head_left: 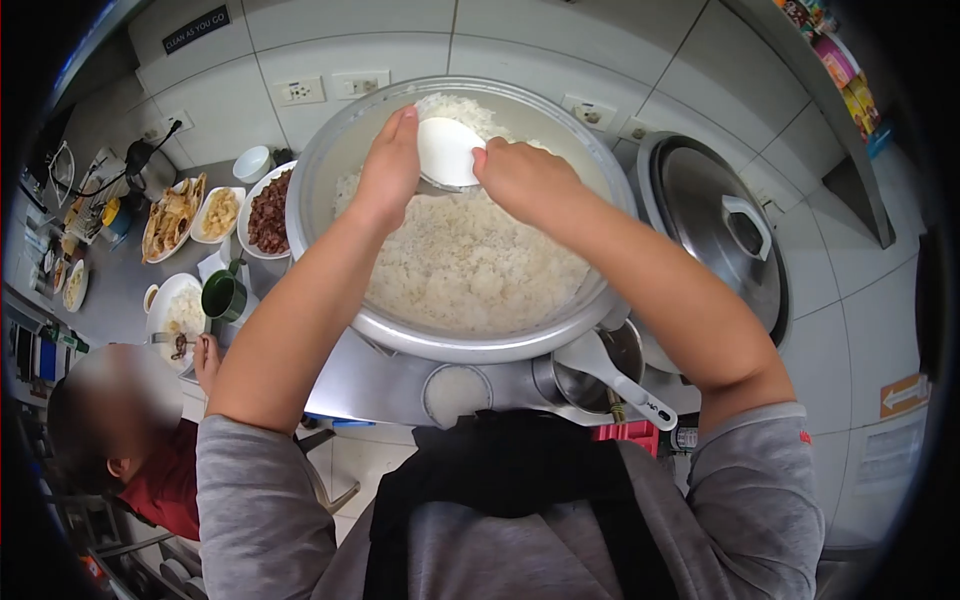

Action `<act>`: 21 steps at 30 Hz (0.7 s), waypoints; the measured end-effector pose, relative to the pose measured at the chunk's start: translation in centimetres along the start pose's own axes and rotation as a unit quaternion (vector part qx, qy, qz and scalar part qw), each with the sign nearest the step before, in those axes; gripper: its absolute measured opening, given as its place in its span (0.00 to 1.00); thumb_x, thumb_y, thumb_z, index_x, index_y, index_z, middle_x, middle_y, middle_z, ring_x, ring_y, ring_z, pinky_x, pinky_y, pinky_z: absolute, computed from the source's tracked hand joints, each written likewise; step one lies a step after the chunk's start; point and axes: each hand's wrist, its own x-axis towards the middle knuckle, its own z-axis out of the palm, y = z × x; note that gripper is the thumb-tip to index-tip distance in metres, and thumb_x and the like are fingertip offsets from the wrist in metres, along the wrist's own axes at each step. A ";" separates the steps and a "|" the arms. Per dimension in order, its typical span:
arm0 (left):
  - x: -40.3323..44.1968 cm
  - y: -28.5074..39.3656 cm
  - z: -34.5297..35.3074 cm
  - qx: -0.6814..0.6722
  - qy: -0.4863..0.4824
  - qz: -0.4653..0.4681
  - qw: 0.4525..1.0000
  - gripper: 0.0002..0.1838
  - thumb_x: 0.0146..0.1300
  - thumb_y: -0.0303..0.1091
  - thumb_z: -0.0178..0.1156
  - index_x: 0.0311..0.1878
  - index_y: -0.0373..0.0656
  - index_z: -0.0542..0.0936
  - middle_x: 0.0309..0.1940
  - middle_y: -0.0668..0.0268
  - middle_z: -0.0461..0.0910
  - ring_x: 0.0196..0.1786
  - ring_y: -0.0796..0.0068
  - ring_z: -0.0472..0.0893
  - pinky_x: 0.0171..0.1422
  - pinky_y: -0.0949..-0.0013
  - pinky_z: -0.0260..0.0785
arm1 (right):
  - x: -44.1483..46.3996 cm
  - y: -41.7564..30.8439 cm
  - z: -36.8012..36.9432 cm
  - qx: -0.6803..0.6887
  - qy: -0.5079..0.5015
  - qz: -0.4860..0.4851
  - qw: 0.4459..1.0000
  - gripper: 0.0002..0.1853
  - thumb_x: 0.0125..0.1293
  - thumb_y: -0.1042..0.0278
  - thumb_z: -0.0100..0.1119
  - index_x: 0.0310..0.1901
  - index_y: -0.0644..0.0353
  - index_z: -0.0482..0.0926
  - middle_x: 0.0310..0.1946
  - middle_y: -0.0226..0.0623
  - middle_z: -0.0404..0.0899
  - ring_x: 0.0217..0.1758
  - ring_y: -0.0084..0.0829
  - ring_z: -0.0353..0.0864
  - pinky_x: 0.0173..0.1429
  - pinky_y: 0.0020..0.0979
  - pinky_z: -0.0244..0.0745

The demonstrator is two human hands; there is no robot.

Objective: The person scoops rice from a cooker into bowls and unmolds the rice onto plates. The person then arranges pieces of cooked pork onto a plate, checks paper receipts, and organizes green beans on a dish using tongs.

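Just above rice (470,265) in pot (440,346), you held white dish (446,150) between both hands. Your left hand (388,172) lay along dish's left side, fingers pressed together; whether they gripped underneath, couldn't tell. Your right hand (528,178) was curled, fingers pinching right edge. Pot stood on tabletop (345,385), lid (715,215) right of it, paddle (605,370) near its front rim. Co-worker's hand (207,363) was at plate (160,325), left of you.

The head camera looks forward and down over the pot (450,345).
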 end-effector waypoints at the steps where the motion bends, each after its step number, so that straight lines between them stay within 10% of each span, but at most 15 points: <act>1: -0.5 0.7 0.3 -0.042 0.006 -0.049 0.998 0.26 0.76 0.47 0.38 0.67 0.40 0.67 0.62 0.55 0.71 0.60 0.63 0.73 0.65 0.67 0.63 | 0.2 0.7 -1.1 -0.006 0.006 0.003 1.000 0.23 0.74 0.56 0.34 0.41 0.67 0.77 0.36 0.49 0.82 0.40 0.47 0.83 0.48 0.45 0.76; 4: -0.9 1.3 0.9 -0.071 0.000 -0.084 0.994 0.24 0.76 0.47 0.39 0.66 0.43 0.69 0.60 0.56 0.73 0.59 0.64 0.74 0.63 0.67 0.65 | 1.7 3.1 -4.9 -0.070 -0.045 -0.087 0.993 0.26 0.74 0.57 0.31 0.38 0.70 0.78 0.38 0.52 0.81 0.41 0.48 0.82 0.50 0.45 0.75; 8: 0.0 -1.1 0.6 0.082 -0.043 0.096 0.991 0.24 0.76 0.48 0.39 0.63 0.42 0.72 0.55 0.55 0.77 0.57 0.62 0.76 0.62 0.65 0.66 | 3.9 4.6 -3.2 0.042 -0.048 0.016 0.998 0.28 0.74 0.57 0.29 0.39 0.72 0.78 0.39 0.55 0.80 0.43 0.50 0.81 0.53 0.45 0.74; 15: 0.5 -1.7 -0.2 0.178 0.030 0.137 0.974 0.23 0.76 0.47 0.39 0.60 0.40 0.74 0.52 0.49 0.78 0.57 0.55 0.76 0.62 0.62 0.65 | 1.7 0.5 1.1 0.051 -0.081 0.051 0.994 0.27 0.74 0.56 0.30 0.42 0.68 0.80 0.41 0.53 0.81 0.48 0.49 0.81 0.57 0.45 0.72; 21: 0.4 -0.3 -0.3 -0.025 0.028 0.032 0.999 0.21 0.76 0.45 0.39 0.64 0.47 0.69 0.54 0.57 0.75 0.54 0.64 0.76 0.55 0.62 0.70 | 3.2 2.3 -2.5 -0.013 -0.058 -0.044 0.997 0.26 0.74 0.55 0.32 0.39 0.68 0.78 0.35 0.50 0.81 0.39 0.48 0.80 0.48 0.44 0.73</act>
